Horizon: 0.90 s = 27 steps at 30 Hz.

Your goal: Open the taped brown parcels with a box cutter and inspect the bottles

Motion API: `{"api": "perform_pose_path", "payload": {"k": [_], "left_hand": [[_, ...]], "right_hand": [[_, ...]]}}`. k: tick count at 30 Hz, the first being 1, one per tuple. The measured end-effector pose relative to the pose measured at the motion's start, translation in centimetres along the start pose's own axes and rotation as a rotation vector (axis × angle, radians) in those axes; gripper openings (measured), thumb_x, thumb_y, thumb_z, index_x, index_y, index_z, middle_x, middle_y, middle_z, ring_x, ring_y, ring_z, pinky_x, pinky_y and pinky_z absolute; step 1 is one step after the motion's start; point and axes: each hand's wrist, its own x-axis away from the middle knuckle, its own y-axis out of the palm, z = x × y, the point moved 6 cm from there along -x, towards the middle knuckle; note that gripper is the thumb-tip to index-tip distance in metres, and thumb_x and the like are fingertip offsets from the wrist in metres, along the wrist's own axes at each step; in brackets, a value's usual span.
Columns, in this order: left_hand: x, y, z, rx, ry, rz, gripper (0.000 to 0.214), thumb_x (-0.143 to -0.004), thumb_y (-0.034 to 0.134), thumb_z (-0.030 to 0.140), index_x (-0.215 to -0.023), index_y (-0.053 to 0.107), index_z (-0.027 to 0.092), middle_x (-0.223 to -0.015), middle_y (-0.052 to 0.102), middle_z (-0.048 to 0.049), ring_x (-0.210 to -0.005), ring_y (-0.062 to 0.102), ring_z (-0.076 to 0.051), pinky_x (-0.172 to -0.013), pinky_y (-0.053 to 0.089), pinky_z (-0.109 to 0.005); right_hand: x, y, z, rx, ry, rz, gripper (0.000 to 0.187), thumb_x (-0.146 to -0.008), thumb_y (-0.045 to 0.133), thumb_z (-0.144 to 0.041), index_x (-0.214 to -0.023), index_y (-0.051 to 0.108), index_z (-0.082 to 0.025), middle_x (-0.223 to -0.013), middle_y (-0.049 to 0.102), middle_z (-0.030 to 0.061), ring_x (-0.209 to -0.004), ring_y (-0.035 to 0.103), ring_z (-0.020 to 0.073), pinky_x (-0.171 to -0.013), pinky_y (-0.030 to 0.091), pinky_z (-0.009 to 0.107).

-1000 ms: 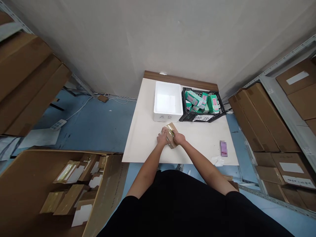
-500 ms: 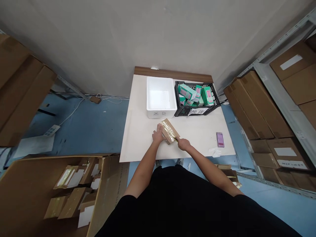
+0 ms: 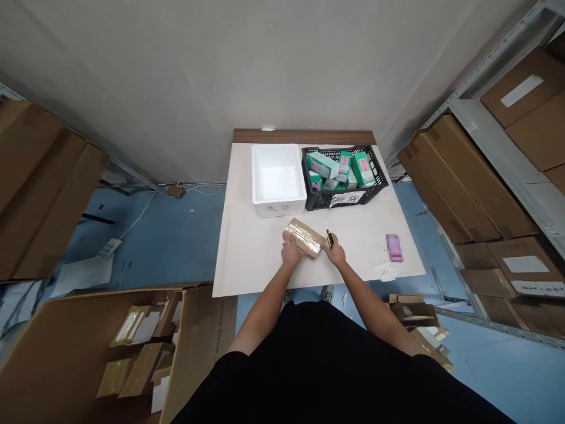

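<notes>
A small brown cardboard box (image 3: 304, 237) with shiny tape across its top lies on the white table (image 3: 251, 247). My left hand (image 3: 291, 252) rests on the box's near left end, fingers curled over it. My right hand (image 3: 336, 253) is just right of the box, closed round a small black and yellow cutter (image 3: 329, 238) that points away from me.
A white foam box (image 3: 278, 179) and a black crate (image 3: 344, 176) of green cartons stand at the table's back. A purple item (image 3: 394, 247) and white paper (image 3: 385, 271) lie at right. A big carton (image 3: 88, 353) of brown boxes is at lower left; shelves of cartons flank both sides.
My right hand has drawn the cutter off the box top and out to the box's right side. My left hand has stayed on the box, which turned a little.
</notes>
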Motion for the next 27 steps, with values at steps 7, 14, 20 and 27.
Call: {"api": "perform_pose_path", "payload": {"k": [7,14,20,27], "left_hand": [[4.0,4.2,3.8,-0.027,-0.065,0.034,0.11,-0.097,0.052,0.076,-0.175,0.011,0.01,-0.18,0.005,-0.0281,-0.142,0.053,-0.042,-0.104,0.056,-0.047],[3.8,2.4,4.4,-0.194,-0.073,0.058,0.092,-0.1,0.056,0.063,-0.173,0.026,0.015,-0.178,0.024,-0.0248,-0.159,0.032,-0.045,-0.121,0.041,-0.056],[1.2,2.6,7.4,-0.28,0.233,-0.118,0.095,-0.1,0.055,0.06,-0.177,0.007,0.029,-0.185,0.0,-0.0069,-0.168,-0.004,-0.042,-0.132,0.02,-0.06],[-0.1,3.3,7.0,-0.334,0.217,-0.211,0.099,-0.099,0.052,0.06,-0.176,-0.002,0.029,-0.183,-0.012,-0.0059,-0.168,-0.008,-0.042,-0.133,0.015,-0.062]], "right_hand": [[-6.9,-0.7,0.5,-0.067,0.06,0.074,0.093,-0.095,0.073,-0.048,-0.17,0.028,-0.018,-0.128,0.076,0.0182,-0.115,0.073,0.0345,-0.091,0.055,0.037],[-9.2,-0.7,1.4,-0.293,-0.106,0.038,0.084,-0.093,0.07,-0.049,-0.166,0.038,-0.022,-0.118,0.077,0.0126,-0.102,0.075,0.03,-0.084,0.057,0.034],[-5.1,1.7,7.2,-0.858,-0.108,-0.106,0.078,-0.097,0.05,-0.062,-0.163,0.036,-0.024,-0.077,0.065,-0.0044,-0.048,0.055,0.0146,-0.051,0.053,0.027],[-5.1,1.8,7.6,-0.959,-0.159,-0.272,0.069,-0.094,0.06,-0.051,-0.157,0.047,-0.025,-0.067,0.058,-0.0094,-0.043,0.048,0.0101,-0.043,0.046,0.021]]}}
